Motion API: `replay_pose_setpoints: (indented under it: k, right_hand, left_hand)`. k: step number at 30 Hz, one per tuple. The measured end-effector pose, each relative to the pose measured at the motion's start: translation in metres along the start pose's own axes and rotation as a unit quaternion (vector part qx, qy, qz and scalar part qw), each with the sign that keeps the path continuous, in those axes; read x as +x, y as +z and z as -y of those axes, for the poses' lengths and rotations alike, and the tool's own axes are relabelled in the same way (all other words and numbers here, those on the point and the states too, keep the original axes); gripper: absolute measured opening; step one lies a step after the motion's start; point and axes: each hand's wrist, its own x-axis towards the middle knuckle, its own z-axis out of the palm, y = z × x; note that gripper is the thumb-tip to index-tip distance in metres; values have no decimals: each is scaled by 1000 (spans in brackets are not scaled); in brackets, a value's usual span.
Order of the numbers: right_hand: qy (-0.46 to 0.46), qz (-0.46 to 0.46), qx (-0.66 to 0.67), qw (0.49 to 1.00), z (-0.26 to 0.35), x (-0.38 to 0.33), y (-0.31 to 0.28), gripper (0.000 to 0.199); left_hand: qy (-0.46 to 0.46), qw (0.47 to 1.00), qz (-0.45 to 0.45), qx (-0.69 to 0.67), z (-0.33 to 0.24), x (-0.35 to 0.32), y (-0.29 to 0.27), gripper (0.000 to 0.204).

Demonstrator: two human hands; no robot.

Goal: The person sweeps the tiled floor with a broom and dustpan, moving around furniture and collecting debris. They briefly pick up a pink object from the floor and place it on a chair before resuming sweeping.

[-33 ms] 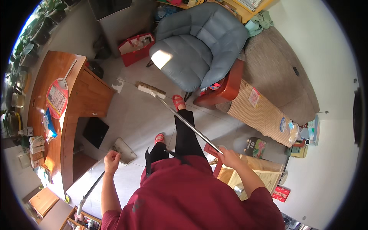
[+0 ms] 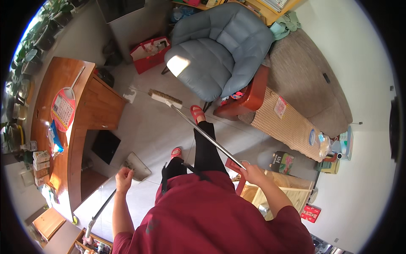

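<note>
My right hand [image 2: 252, 173] is closed round the metal pole of a broom [image 2: 198, 129]. Its pale head, edged with brown bristles, rests on the floor below the grey armchair, beyond my feet. On the other side, my left hand [image 2: 124, 179] is closed on the long handle of a dustpan [image 2: 138, 166]. The pan lies on the floor just past that hand, partly hidden by it. The handle's grey far end slants back toward the lower left. Broom head and dustpan are well apart.
A wooden desk [image 2: 99, 99] curves along the left, with a dark flat panel [image 2: 105, 146] beneath it. Ahead are a grey armchair [image 2: 203, 55] and a red bag [image 2: 150, 53]. To the right stand a sofa [image 2: 304, 76] and a pale wooden crate-like piece [image 2: 292, 195].
</note>
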Motion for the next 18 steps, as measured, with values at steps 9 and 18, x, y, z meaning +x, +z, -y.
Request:
replay_pose_setpoints:
  k: [9, 18]
  right_hand:
    - [33, 36, 11, 999, 3, 27, -6, 30]
    - [14, 48, 38, 998, 16, 72, -14, 26]
  left_hand:
    - [-248, 966, -16, -67, 91, -74, -20, 20]
    - [-406, 899, -77, -145, 106, -153, -4, 18]
